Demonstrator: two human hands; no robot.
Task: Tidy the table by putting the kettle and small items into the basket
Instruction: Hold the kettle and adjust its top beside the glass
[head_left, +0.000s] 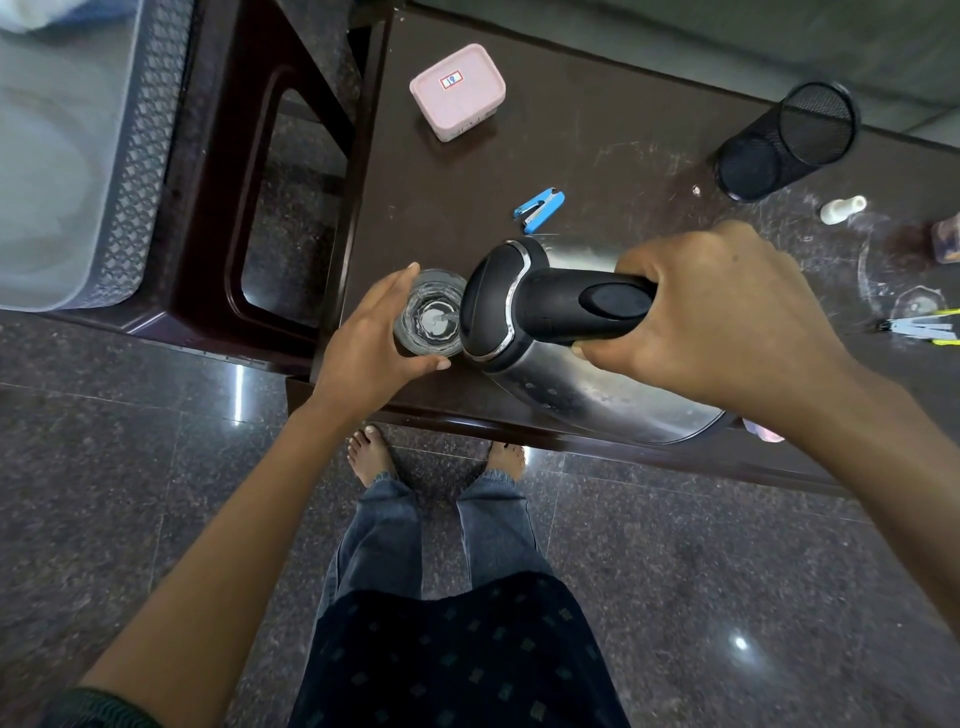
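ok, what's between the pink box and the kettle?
A blue stapler lies between the pink box and the kettle, touching neither. The head view shows it.

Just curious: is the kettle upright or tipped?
Tipped. The right hand holds the kettle leaning sideways, its top over the glass in the left hand.

A brown stool (208, 197) stands on speckled floor (104, 467).

Both bare arms reach forward, the left hand (371, 338) cupping a glass (434, 317) and the right hand (711, 312) clenched around the handle of the kettle (587, 384).
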